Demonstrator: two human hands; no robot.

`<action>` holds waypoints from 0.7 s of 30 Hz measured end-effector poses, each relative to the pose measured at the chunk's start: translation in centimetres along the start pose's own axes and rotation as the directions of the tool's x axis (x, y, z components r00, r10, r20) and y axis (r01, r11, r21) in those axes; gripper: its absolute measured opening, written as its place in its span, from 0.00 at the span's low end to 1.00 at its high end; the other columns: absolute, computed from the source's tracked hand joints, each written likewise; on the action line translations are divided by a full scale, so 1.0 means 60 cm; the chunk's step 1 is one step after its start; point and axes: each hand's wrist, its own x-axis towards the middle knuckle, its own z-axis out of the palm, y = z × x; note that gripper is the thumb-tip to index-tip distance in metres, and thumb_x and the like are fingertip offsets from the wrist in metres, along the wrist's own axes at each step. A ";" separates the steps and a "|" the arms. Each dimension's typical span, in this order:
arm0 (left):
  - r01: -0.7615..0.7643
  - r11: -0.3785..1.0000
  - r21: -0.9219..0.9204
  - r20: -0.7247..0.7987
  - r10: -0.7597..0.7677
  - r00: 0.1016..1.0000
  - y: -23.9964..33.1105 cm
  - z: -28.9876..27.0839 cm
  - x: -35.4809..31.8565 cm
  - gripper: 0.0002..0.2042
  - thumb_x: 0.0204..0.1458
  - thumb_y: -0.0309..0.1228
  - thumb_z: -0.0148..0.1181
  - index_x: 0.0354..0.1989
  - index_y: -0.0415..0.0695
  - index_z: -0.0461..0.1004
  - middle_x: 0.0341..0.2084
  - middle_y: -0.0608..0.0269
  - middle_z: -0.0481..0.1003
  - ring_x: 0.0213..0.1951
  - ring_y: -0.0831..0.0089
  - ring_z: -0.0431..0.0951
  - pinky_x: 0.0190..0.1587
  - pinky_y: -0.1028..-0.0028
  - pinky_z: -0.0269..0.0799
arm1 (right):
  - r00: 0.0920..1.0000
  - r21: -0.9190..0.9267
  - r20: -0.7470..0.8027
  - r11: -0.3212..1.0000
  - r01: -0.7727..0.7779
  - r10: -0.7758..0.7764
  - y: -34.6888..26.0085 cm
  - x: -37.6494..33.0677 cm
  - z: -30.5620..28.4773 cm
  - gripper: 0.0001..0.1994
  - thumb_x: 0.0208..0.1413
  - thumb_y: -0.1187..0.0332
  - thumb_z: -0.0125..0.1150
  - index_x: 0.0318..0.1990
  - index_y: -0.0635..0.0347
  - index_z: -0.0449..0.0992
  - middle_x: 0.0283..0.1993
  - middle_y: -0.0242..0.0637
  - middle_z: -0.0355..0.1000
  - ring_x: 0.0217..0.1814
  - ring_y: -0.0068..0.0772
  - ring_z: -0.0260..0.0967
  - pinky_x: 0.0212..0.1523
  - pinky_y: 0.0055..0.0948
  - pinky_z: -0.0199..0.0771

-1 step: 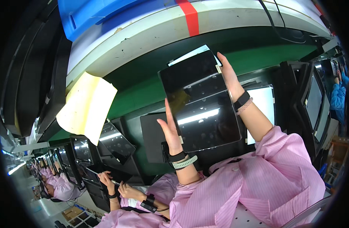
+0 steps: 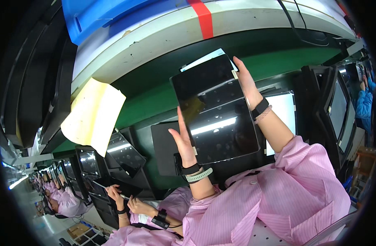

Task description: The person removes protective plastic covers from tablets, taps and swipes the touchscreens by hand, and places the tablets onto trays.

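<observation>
A glossy black tablet (image 2: 216, 119) is held up between my two hands, tilted, with pale marks, ceiling-light reflections and small cream tabs at its edges. My left hand (image 2: 184, 141) supports its left edge, thumb spread away and the other fingers partly hidden. At the upper right edge, my right hand (image 2: 246, 84) grips it, most fingers hidden behind. A lit pale screen (image 2: 208, 58) shows from beneath its far end, largely covered; whether it is in my grip I cannot tell. Near my right forearm lies another lit white screen (image 2: 283, 112). A dark flat panel (image 2: 161, 143) is beside my left hand.
A yellow sheet (image 2: 94, 110) hangs at the left. Across the far side runs a white ledge (image 2: 163, 51) with red tape and a blue bin (image 2: 98, 16). A co-worker's hands (image 2: 134, 205) handle a dark tablet at lower left. Black racks with screens (image 2: 339, 106) stand right.
</observation>
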 end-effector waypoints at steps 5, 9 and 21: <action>0.045 0.996 -0.080 0.003 -0.045 0.999 -0.010 -0.015 -0.007 0.36 0.53 0.58 0.18 0.62 0.41 0.43 0.62 0.61 0.43 0.63 0.68 0.39 0.63 0.71 0.30 | 0.991 -0.015 -0.124 0.999 0.041 -0.042 0.015 -0.007 0.029 0.24 0.53 0.48 0.43 0.32 0.63 0.73 0.27 0.38 0.73 0.24 0.29 0.69 0.27 0.25 0.71; 0.107 0.960 -0.259 0.009 -0.108 0.994 -0.023 -0.026 -0.013 0.39 0.50 0.62 0.15 0.62 0.44 0.42 0.62 0.62 0.42 0.63 0.67 0.40 0.62 0.69 0.30 | 0.984 -0.026 -0.163 0.997 0.069 -0.072 0.021 -0.016 0.046 0.25 0.53 0.47 0.42 0.30 0.64 0.73 0.24 0.36 0.72 0.22 0.26 0.68 0.24 0.23 0.71; 0.103 0.991 -0.091 -0.030 -0.106 0.994 -0.025 -0.031 -0.044 0.38 0.51 0.60 0.19 0.62 0.43 0.42 0.62 0.61 0.43 0.63 0.67 0.41 0.62 0.71 0.33 | 0.994 -0.278 -0.095 0.960 0.034 -0.062 0.023 -0.050 0.042 0.25 0.55 0.49 0.40 0.36 0.65 0.71 0.30 0.35 0.72 0.30 0.23 0.68 0.35 0.22 0.69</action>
